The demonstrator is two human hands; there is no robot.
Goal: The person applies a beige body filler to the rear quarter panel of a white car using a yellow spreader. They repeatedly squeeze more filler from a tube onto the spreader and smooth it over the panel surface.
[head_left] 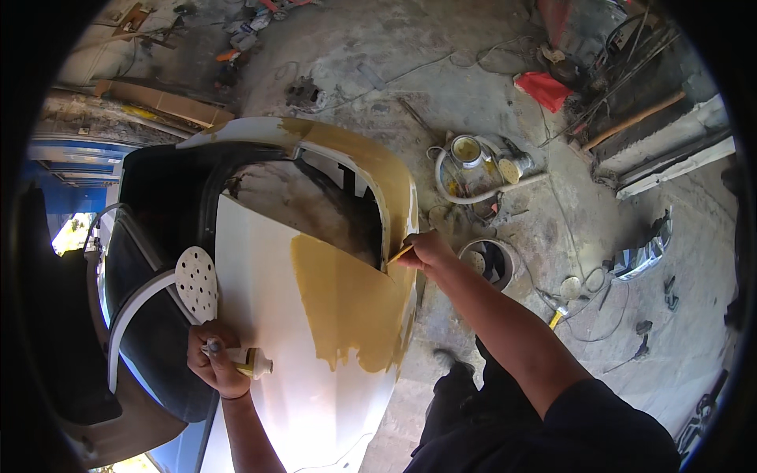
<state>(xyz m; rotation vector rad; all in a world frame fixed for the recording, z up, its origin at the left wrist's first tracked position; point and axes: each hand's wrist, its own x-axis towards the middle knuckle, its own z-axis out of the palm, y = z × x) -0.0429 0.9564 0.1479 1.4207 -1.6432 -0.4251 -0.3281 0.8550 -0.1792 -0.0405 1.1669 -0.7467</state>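
Note:
A white car body panel (260, 260) with a broad tan patch of body filler (347, 299) lies in front of me. My left hand (217, 361) is closed around a small white bottle (256, 363) with a yellowish part, held over the white area. At the panel's right edge, beside the opening, my right hand (430, 251) pinches a thin yellowish piece (400, 254). Its tip is at the filler's upper corner; whether it is a spreader or folded sandpaper I cannot tell. Just above my left hand is a round white disc (196, 284) with several holes.
Left of the panel are a dark window (150, 315) and a curved white strip (130, 323). On the concrete floor to the right are an open can (466, 150), a coiled hose (441, 177), a bucket (505, 260), cables and a red cloth (544, 91).

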